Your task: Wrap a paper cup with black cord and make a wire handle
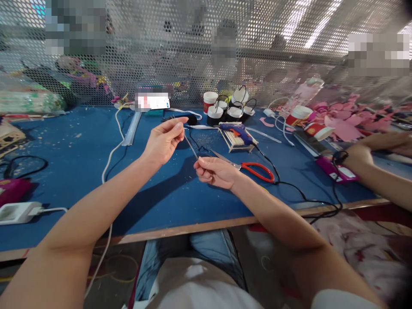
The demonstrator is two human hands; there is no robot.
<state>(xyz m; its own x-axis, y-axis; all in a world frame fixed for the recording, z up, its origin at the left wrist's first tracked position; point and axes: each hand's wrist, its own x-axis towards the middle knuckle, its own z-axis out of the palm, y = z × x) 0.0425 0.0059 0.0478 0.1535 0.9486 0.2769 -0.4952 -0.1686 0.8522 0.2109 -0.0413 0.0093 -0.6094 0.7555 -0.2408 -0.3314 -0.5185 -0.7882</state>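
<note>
Above the blue table, a thin, straight, greyish strand like a wire runs slantwise between my two hands. My left hand pinches its upper part between thumb and fingers, and a short tip sticks out past them. Lower and to the right, my right hand grips the other end, with the fingers curled in. Scissors with red handles lie just behind my right hand, partly hidden by it. Farther back, a blue glue gun rests on a small wooden rack.
Several cups with black wire handles stand at the back near a red cup. A lit phone leans beside a clear bag. Cables cross the table. At right, another person's arm rests near pink cut-outs.
</note>
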